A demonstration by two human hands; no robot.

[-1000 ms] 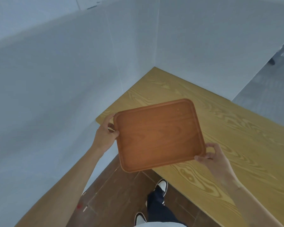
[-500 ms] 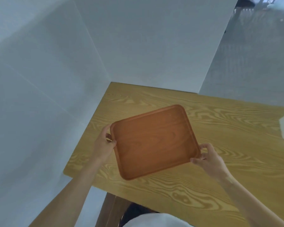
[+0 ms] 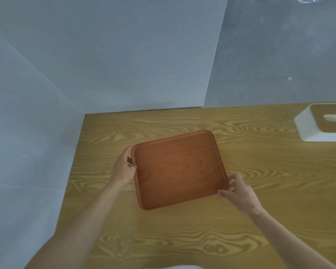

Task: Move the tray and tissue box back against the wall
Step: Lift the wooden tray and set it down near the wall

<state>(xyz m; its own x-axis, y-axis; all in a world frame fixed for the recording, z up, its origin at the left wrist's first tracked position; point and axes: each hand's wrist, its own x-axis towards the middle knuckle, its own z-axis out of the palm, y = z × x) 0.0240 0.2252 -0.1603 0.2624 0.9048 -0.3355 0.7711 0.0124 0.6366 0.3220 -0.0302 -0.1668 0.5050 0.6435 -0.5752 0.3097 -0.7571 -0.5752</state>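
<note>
A reddish-brown wooden tray [image 3: 179, 168] with rounded corners is held over the middle of the table, turned a little off square and clear of the back wall. My left hand [image 3: 124, 167] grips its left edge near the far corner. My right hand [image 3: 239, 193] grips its near right corner. A white tissue box [image 3: 308, 129] with a wood-coloured top and a slot stands at the table's far right, partly cut off by the frame's edge.
The yellow wood-grain table [image 3: 182, 239] sits in a corner. A white wall [image 3: 105, 65] runs along its back edge and another white panel [image 3: 17, 152] along its left side. Grey floor [image 3: 279, 55] shows beyond the table at the upper right.
The tray has travelled from over the table's near corner to over its middle, both hands still on it. My view has swung right and the tissue box has come into sight.
</note>
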